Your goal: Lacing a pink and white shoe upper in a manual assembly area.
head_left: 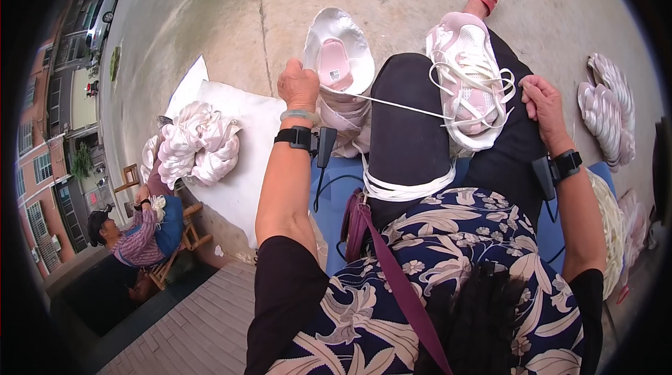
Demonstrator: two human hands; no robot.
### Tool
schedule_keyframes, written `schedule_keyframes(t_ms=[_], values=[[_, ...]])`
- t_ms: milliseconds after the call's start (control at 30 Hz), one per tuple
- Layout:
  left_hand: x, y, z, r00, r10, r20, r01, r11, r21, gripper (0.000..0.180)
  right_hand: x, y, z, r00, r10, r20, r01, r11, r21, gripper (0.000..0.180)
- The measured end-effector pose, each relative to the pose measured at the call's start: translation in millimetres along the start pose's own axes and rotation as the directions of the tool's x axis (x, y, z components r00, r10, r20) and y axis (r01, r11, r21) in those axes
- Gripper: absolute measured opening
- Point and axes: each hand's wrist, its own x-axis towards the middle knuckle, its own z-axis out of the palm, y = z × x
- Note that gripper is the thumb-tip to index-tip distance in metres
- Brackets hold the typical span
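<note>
A white and pink sneaker (470, 77) rests on my right thigh, its white laces crossed over the tongue and hanging in loops at the sides. From its toe end a white shoelace (399, 103) runs taut to the left. My left hand (298, 84) is closed at that lace's far end. Close to the sneaker's right side is my right hand (542, 103), its fingers curled together; what they hold, if anything, I cannot make out. Beside my left hand stands a stack of pink and white shoe uppers (344, 112). Loose white laces (409, 189) lie across my left thigh.
A bundle of pink and white shoe uppers (198, 142) lies on a white sheet (255, 109) at the left. More uppers (607, 109) lie on the floor at the right, near a pale bundle of laces (603, 228). Another person (143, 235) sits on a wooden chair at the far left.
</note>
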Motion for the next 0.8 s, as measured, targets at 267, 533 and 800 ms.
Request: schedule_keyframes(t_ms=[267,533,800], values=[[-76,49,-183,0.902,0.109,-0.417,-0.385,0.638,-0.667,0.01,-11,2,-2,0.997,-0.005,-0.072,0.002,0.999,-0.042,0.013],[-118,63,-156,0.992,0.078,-0.094,-0.119,0.429,-0.895,0.02,-34,-26,15,0.971,-0.074,0.229,0.107,0.985,-0.135,0.017],[-121,38,-121,0.949,0.015,0.314,0.3,0.26,-0.918,0.04,-41,-22,28,0.936,-0.196,0.291,0.347,0.642,-0.684,0.041]])
